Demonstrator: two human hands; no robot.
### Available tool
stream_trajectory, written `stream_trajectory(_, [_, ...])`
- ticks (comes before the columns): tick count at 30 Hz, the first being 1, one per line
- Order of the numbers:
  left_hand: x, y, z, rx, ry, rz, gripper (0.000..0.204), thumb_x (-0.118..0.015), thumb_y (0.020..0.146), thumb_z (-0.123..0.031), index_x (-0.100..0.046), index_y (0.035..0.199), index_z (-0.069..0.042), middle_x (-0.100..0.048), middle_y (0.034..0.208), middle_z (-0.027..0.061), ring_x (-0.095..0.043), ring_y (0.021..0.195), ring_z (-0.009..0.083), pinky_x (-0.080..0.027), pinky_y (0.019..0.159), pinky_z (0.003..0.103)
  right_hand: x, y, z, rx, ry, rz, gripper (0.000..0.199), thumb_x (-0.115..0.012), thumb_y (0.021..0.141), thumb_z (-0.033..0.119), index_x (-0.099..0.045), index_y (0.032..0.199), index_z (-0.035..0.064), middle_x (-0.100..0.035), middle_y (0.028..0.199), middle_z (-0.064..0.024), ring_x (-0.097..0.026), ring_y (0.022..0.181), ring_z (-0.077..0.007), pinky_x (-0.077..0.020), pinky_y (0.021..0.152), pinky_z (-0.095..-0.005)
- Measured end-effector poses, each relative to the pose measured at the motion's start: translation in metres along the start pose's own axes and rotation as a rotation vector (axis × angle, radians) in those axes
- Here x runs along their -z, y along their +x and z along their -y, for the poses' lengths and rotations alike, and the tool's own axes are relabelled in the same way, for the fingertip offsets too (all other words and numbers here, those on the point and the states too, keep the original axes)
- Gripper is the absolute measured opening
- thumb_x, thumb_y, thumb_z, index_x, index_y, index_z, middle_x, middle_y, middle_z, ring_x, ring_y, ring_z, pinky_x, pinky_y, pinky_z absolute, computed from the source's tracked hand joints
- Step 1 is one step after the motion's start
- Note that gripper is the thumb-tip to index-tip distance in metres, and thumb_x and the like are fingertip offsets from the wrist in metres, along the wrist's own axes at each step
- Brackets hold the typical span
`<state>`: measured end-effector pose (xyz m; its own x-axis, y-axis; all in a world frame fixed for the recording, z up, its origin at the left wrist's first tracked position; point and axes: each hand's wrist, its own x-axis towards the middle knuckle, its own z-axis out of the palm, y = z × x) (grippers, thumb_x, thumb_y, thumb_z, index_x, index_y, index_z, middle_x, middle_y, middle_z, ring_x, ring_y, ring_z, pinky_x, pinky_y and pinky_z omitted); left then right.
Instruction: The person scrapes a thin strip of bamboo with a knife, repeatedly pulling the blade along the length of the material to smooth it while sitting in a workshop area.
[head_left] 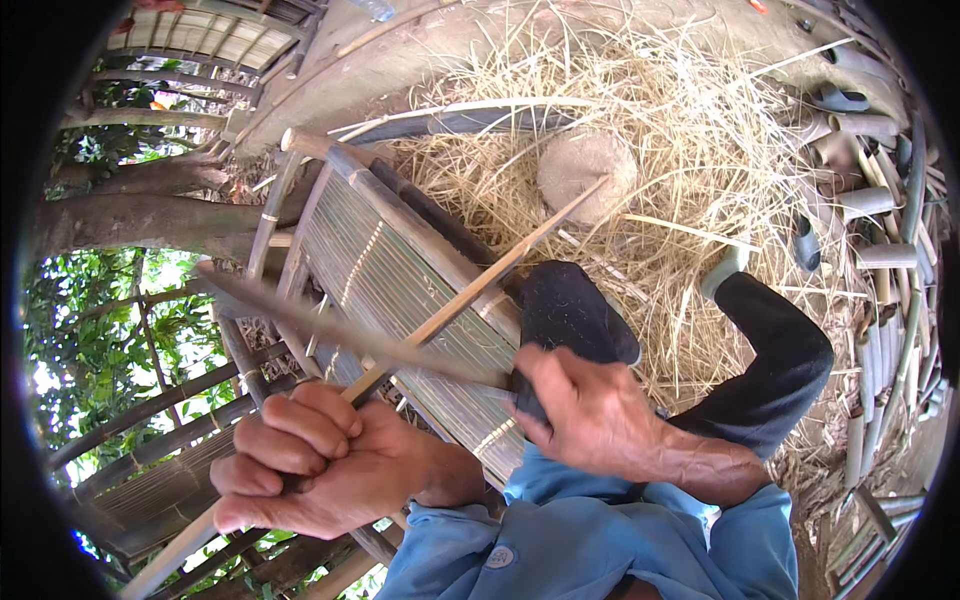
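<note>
My left hand (310, 460) is closed around a long bamboo strip (500, 268). The strip slants from the lower left, through the fist, up to a round wooden block (588, 165), where its far end meets the top. In my right hand (595, 410) is a large knife (335, 328), gripped by its dark handle. The long blade reaches to the upper left and crosses the strip just beyond my left knuckles. Whether the edge bites into the strip I cannot tell.
A slatted bamboo bench (385, 270) lies beneath the strip. Pale shavings (690, 130) cover the ground around the block. Cut bamboo pieces (885, 255) and a dark clog (838, 98) are at the right. A bamboo railing (150, 420) and foliage stand at the left.
</note>
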<state>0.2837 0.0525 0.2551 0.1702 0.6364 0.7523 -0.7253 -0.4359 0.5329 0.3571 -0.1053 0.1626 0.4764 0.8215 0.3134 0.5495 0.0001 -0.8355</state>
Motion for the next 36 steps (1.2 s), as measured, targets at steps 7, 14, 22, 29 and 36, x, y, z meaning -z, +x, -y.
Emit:
stream_trajectory(7, [-0.008,0.005,0.005,-0.038,0.096,-0.095,0.049,-0.039,0.109,-0.049,-0.037,0.074,-0.015,-0.025,0.054,-0.002,-0.021,0.044,0.0082,-0.017,0.036,0.024,-0.006,0.002,-0.044,-0.147,-0.137,-0.038,0.035,-0.074,0.09,0.016,-0.052,0.112,0.0002,-0.063,0.077,-0.0189,-0.069,0.063,-0.0345,-0.0562,0.053,-0.0441])
stream_trajectory(14, [-0.005,0.013,0.012,-0.074,0.215,-0.115,0.047,-0.037,0.11,-0.045,-0.036,0.075,-0.015,-0.026,0.059,-0.0019,-0.02,0.046,0.0086,-0.019,0.038,0.024,-0.022,0.014,-0.138,-0.297,-0.167,-0.127,0.025,-0.065,0.097,0.02,-0.048,0.099,0.0028,-0.063,0.067,-0.0234,-0.065,0.05,-0.0373,-0.0531,0.044,-0.045])
stream_trajectory(22, [0.003,0.017,0.003,0.018,0.018,0.007,0.05,-0.037,0.11,-0.044,-0.034,0.069,-0.015,-0.022,0.058,-0.0031,-0.018,0.048,0.0096,-0.018,0.04,0.026,-0.018,0.009,-0.097,-0.177,-0.094,-0.036,0.031,-0.074,0.091,0.018,-0.054,0.108,0.0014,-0.067,0.079,-0.0198,-0.069,0.067,-0.0363,-0.057,0.057,-0.0438])
stream_trajectory(29, [0.028,0.022,0.008,-0.003,0.014,0.053,0.044,-0.038,0.111,-0.038,-0.038,0.074,-0.013,-0.025,0.063,-0.0022,-0.018,0.05,0.0092,-0.019,0.042,0.026,-0.022,0.012,-0.111,-0.117,-0.164,-0.029,0.028,-0.071,0.092,0.019,-0.051,0.103,0.0031,-0.061,0.067,-0.017,-0.065,0.055,-0.033,-0.0549,0.05,-0.042])
stream_trajectory(36, [0.049,0.041,0.011,0.032,0.06,-0.017,0.049,-0.039,0.11,-0.038,-0.032,0.067,-0.015,-0.019,0.061,-0.003,-0.015,0.052,0.0108,-0.015,0.045,0.028,-0.034,0.011,-0.176,-0.192,-0.322,-0.001,0.025,-0.066,0.096,0.021,-0.05,0.102,0.0023,-0.063,0.066,-0.0188,-0.064,0.049,-0.0328,-0.0511,0.04,-0.0427])
